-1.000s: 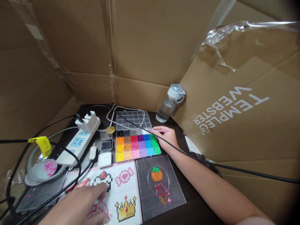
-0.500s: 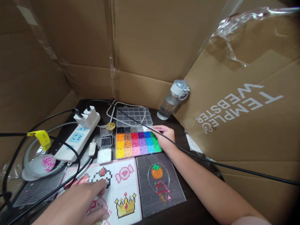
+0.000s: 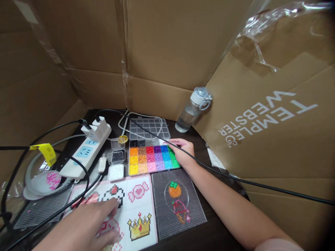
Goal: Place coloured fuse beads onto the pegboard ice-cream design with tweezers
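- Head view: upside-down white lettering (image 3: 264, 116) on the right cardboard wall (image 3: 288, 153) reads "TEMPLE & WEBSTER"; print on the yellow tag (image 3: 46, 154) is too small to read.
- Right hand (image 3: 184, 151) pinches a pink tool (image 3: 180, 143) at the bead box's (image 3: 154, 172) far right corner — by the white compartment.
- Left hand (image 3: 91, 223), fingers loosely parted, lies over the pattern sheet (image 3: 131, 211); contact cannot be told.
- Pegboard (image 3: 162, 216) edges adjoin sheet and box; narrow dark tabletop (image 3: 210, 211) separates it from the right forearm — crossed by a black cable (image 3: 251, 183).

white "TEMPLE & WEBSTER" lettering (image 3: 271, 120), upside down on cardboard (image 3: 277, 146), yellow tag (image 3: 46, 154) illegible
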`<action>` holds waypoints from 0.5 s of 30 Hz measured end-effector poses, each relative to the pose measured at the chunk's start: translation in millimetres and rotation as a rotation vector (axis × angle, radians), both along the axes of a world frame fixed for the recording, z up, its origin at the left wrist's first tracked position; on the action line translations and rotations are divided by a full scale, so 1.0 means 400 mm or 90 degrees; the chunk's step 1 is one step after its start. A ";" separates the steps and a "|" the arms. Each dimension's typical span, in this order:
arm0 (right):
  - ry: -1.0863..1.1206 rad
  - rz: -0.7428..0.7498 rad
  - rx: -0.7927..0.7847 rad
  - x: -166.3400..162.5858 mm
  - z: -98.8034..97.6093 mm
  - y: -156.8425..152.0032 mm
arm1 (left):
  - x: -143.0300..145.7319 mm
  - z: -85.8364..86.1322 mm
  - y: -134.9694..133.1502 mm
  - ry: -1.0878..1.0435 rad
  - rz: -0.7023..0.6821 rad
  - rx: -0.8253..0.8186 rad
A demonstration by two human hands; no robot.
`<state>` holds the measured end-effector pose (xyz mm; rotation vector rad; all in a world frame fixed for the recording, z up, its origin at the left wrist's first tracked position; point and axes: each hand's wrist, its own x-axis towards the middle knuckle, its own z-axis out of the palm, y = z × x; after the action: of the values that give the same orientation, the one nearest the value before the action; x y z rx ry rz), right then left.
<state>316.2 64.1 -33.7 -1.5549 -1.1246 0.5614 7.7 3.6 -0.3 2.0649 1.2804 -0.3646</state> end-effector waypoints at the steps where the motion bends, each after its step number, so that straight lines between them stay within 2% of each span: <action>1: 0.000 0.001 0.000 0.000 0.000 0.000 | 0.000 0.000 -0.001 0.000 -0.001 -0.001; 15: 0.015 -0.004 -0.015 0.000 0.001 0.000 | 0.004 -0.013 -0.004 0.019 -0.002 0.008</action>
<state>316.3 64.2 -33.5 -1.5679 -1.0984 0.5893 9.2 1.8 -5.5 2.0800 1.3003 -0.3898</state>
